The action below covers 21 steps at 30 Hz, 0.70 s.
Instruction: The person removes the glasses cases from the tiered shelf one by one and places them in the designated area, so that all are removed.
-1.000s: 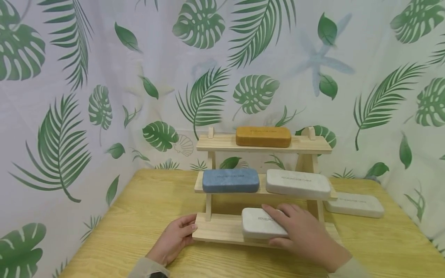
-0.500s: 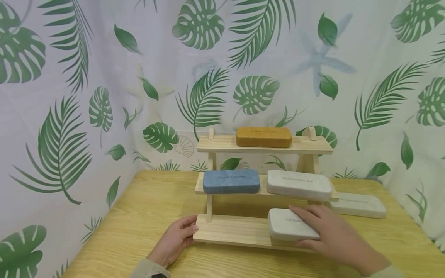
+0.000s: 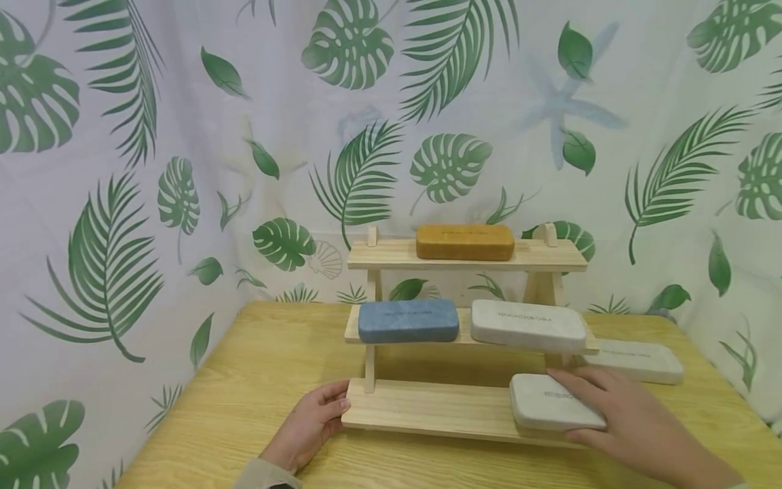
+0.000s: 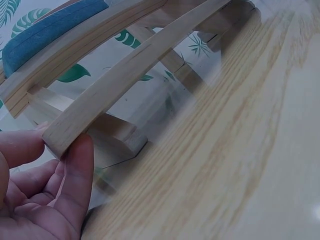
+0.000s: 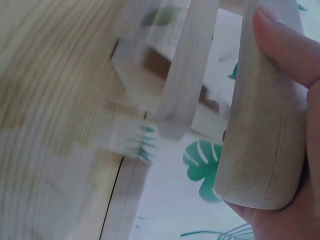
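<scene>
In the head view, my right hand grips a white glasses case over the right part of the wooden rack's bottom shelf. The right wrist view shows the same case from its end, thumb on one side and fingers under the other, raised off the shelf board. My left hand pinches the left end of that bottom shelf. Seen from the left wrist, thumb and fingers of this hand hold the board's corner.
An orange case sits on the top shelf. Blue and white cases share the middle one. Behind the rack's right side, another white case lies on the wood-grain table. A leaf-patterned cloth hangs behind.
My right hand has carried the white glasses case rightward along the bottom shelf, from near its middle to its right end. The left hand keeps its hold on the shelf.
</scene>
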### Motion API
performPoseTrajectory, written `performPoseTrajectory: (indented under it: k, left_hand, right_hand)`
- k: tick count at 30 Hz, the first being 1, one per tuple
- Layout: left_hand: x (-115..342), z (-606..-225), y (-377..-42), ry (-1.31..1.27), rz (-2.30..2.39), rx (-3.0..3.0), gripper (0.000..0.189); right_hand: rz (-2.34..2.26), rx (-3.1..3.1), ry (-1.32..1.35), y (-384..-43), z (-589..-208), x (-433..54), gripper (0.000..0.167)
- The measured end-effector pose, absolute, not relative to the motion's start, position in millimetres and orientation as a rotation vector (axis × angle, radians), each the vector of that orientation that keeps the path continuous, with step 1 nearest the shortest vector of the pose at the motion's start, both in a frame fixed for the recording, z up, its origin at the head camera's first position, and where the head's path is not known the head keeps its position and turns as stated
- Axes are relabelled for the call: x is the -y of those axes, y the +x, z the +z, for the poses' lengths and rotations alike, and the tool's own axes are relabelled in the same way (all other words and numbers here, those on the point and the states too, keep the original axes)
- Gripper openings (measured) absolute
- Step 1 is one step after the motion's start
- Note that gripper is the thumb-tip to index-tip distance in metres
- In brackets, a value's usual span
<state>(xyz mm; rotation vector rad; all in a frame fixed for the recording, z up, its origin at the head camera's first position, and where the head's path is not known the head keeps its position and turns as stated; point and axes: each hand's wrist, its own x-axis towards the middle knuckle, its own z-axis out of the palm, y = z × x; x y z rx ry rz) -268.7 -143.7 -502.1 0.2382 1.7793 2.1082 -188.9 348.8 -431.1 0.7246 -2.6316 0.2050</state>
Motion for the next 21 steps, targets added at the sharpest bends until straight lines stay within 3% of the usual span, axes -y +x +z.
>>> performPoseTrajectory:
  k: [21]
  left_hand:
    - [146.2,-501.1,-268.9,0.235,2.095,-1.776,0.063]
  right_hand:
    - [0.161,2.644,0.642,-188.8,-435.0,-401.7,0.087]
